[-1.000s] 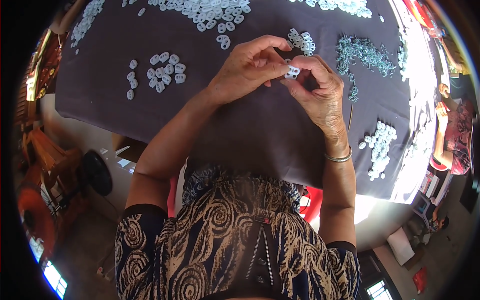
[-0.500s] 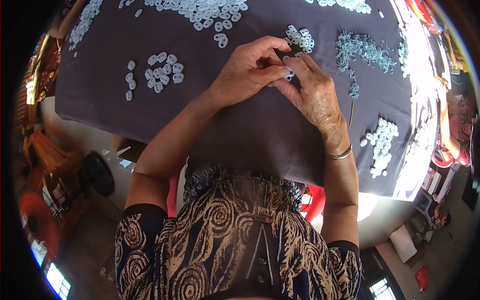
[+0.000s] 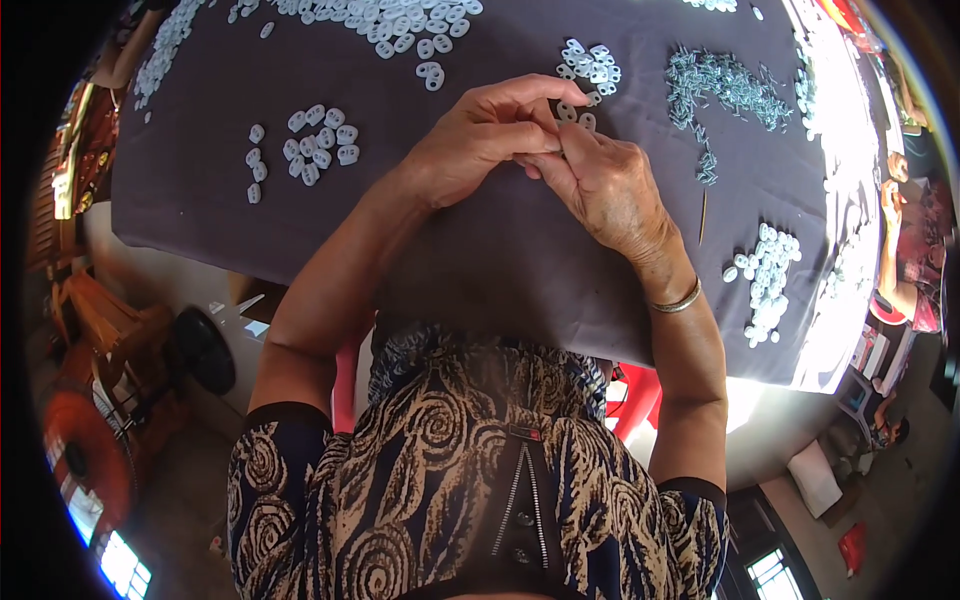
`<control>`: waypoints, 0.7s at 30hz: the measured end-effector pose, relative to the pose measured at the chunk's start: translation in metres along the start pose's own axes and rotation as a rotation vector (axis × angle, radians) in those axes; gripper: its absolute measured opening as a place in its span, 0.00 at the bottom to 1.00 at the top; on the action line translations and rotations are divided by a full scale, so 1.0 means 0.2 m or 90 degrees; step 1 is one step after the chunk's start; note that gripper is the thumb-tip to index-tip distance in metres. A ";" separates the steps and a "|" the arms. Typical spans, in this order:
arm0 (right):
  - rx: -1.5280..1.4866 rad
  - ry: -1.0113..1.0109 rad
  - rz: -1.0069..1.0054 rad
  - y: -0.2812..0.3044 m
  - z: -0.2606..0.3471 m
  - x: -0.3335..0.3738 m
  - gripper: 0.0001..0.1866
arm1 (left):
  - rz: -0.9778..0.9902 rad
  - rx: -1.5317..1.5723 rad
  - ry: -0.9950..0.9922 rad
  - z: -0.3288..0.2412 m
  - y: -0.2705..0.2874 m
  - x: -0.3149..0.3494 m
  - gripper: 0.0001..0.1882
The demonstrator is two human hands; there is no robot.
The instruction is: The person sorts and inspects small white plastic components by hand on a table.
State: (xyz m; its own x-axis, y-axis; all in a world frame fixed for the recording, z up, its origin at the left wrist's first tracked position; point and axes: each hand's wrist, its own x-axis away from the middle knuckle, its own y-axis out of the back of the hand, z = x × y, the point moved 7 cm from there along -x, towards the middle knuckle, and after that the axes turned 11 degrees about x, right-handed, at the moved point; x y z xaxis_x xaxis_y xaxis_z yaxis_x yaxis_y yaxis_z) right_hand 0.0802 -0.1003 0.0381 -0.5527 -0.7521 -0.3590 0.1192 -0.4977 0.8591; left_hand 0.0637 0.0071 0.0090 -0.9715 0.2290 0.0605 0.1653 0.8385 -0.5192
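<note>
My left hand (image 3: pixel 470 140) and my right hand (image 3: pixel 610 185) meet over the dark tablecloth (image 3: pixel 480 270), fingertips pressed together. Both are closed in a pinch, and the fingers hide whatever lies between them. The left index finger arches above the pinch. Right beyond the fingertips lie a couple of small white oval pieces with two holes (image 3: pixel 567 112). A small cluster of the same two-holed white pieces (image 3: pixel 590 65) sits a little farther off. A bracelet (image 3: pixel 678 302) circles my right wrist.
A heap of small metal pins (image 3: pixel 725 90) lies to the right, above a thin brown stick (image 3: pixel 702 217). White pieces form groups at left (image 3: pixel 320 145), right (image 3: pixel 770 275) and the far side (image 3: pixel 390 20). Another person's arm (image 3: pixel 893 250) shows at the right rim.
A white piece with a dark hole, visible between my fingertips before, is now out of sight. My fingers have closed tighter together, and the view has shifted slightly.
</note>
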 end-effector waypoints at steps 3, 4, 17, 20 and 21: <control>0.004 -0.012 -0.013 0.02 0.01 -0.01 0.14 | -0.014 -0.081 -0.003 -0.04 0.02 0.01 0.17; -0.002 -0.021 0.001 0.02 0.00 -0.01 0.11 | -0.005 -0.094 -0.013 -0.06 0.01 0.02 0.16; -0.114 -0.205 -0.197 0.14 -0.30 0.02 0.04 | -0.140 -0.718 -0.063 -0.38 0.21 0.36 0.04; -0.117 -0.196 -0.179 0.13 -0.30 0.00 0.03 | -0.273 -0.830 -0.079 -0.42 0.29 0.44 0.04; -0.100 -0.213 -0.185 0.14 -0.30 0.00 0.03 | -0.326 -0.803 -0.158 -0.48 0.27 0.46 0.04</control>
State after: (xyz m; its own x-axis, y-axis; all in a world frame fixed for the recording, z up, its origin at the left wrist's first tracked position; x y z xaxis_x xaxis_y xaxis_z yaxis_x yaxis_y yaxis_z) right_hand 0.1334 -0.1401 0.0400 -0.8145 -0.4037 -0.4167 0.0292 -0.7459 0.6654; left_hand 0.0000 0.1204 0.0675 -0.9523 -0.2184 -0.2131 -0.3049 0.7073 0.6378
